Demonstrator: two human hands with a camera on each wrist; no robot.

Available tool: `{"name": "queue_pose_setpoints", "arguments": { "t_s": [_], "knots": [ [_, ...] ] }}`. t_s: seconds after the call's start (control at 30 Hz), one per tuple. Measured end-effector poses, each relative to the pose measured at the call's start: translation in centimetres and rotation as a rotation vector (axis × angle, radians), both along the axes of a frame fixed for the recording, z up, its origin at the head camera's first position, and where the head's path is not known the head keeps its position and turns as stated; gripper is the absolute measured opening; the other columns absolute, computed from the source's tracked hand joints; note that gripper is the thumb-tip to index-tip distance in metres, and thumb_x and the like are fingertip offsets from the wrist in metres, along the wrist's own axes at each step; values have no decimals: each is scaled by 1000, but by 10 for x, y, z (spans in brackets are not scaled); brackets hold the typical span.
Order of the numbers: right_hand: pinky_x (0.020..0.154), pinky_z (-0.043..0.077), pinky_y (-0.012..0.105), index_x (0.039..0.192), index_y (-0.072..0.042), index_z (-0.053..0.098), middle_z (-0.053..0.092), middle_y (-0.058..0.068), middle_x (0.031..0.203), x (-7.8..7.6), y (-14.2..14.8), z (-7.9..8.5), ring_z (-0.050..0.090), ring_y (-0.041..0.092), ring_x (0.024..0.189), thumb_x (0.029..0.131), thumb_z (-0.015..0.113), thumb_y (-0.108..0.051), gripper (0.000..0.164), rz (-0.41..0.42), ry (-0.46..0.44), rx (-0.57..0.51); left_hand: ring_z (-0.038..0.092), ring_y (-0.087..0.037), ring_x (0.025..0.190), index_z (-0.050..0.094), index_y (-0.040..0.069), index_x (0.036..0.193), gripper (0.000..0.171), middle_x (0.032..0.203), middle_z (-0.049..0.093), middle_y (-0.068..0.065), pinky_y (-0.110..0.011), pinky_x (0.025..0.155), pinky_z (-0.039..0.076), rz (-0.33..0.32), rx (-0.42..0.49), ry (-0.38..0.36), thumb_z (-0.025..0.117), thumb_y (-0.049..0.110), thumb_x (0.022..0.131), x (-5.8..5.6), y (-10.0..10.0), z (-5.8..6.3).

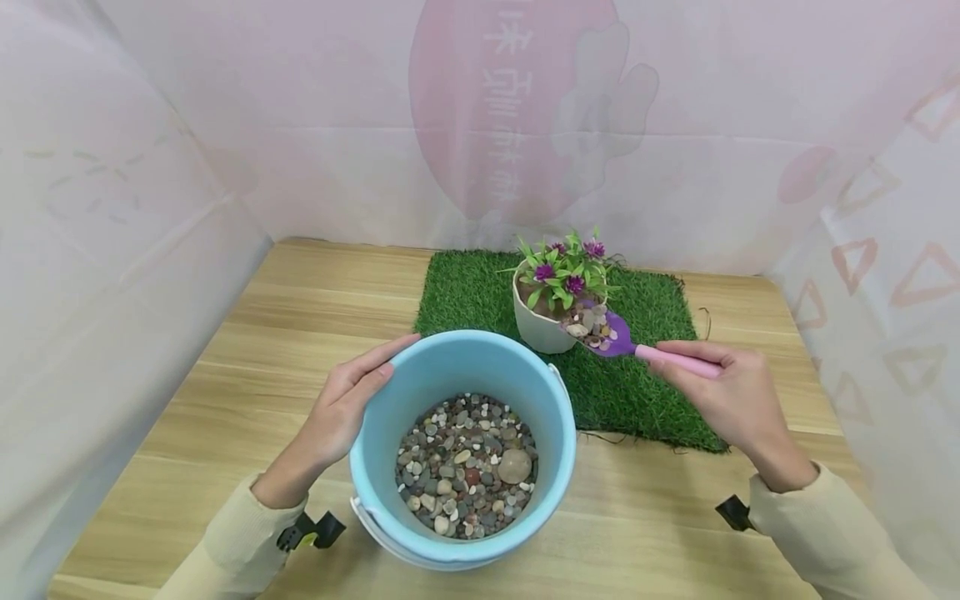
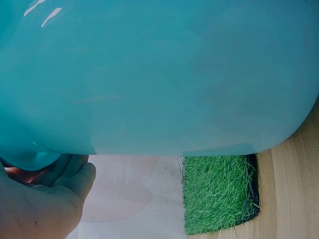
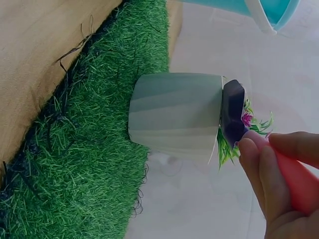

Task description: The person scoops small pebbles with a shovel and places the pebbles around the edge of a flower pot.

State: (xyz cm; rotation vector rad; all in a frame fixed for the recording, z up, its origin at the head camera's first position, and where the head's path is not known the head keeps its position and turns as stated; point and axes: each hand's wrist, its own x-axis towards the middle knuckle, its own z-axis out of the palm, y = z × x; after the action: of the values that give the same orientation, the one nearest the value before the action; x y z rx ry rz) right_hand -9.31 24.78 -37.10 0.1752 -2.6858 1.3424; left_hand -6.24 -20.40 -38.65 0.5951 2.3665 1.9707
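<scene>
My right hand (image 1: 738, 390) grips the pink handle of a small garden trowel (image 1: 678, 360). Its purple blade carries a heap of pebbles (image 1: 588, 325) and overlaps the near rim of a white flowerpot (image 1: 540, 329). Purple flowers with green leaves (image 1: 558, 271) rise from that pot. In the right wrist view the dark blade (image 3: 232, 112) lies across the pot's mouth. With its thumb over the rim and fingers along the outside, my left hand (image 1: 347, 400) holds a light blue bucket (image 1: 442, 362). Many mixed pebbles (image 1: 465, 458) cover the bucket's bottom.
Under the flowerpot lies a green artificial grass mat (image 1: 637, 400) on a wooden table (image 1: 247, 367). The bucket's white handle (image 1: 382, 537) hangs down at its near left. Pale printed cloth (image 1: 315, 150) encloses the back and sides.
</scene>
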Motion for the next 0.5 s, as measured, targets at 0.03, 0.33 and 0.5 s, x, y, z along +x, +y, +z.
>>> {"name": "queue_pose_setpoints", "arguments": {
  "t_s": [0.03,0.33,0.5],
  "knots": [
    [37,46,22,110,-19,84,83,-5,96,0,0,1,77,-2,77,93,83,-36,24,-8,-14,-3,75,-18,118,50,-2,155,44,150,57,-30,-48,86,69,-1,0,2,36,12,115,0,0,0],
    [36,41,26,112,-20,83,83,-6,95,-7,-6,7,73,5,67,91,82,-46,34,-56,-66,-6,75,-16,117,48,-5,154,44,149,57,-32,-48,85,69,-6,-4,13,35,11,115,-1,0,0],
    [36,42,25,109,-19,84,84,4,97,-10,-9,9,70,6,62,91,83,-48,34,-59,-23,26,75,-17,117,48,-6,154,44,150,57,-32,-48,85,69,-10,-10,18,35,10,115,0,0,0]
  ]
}}
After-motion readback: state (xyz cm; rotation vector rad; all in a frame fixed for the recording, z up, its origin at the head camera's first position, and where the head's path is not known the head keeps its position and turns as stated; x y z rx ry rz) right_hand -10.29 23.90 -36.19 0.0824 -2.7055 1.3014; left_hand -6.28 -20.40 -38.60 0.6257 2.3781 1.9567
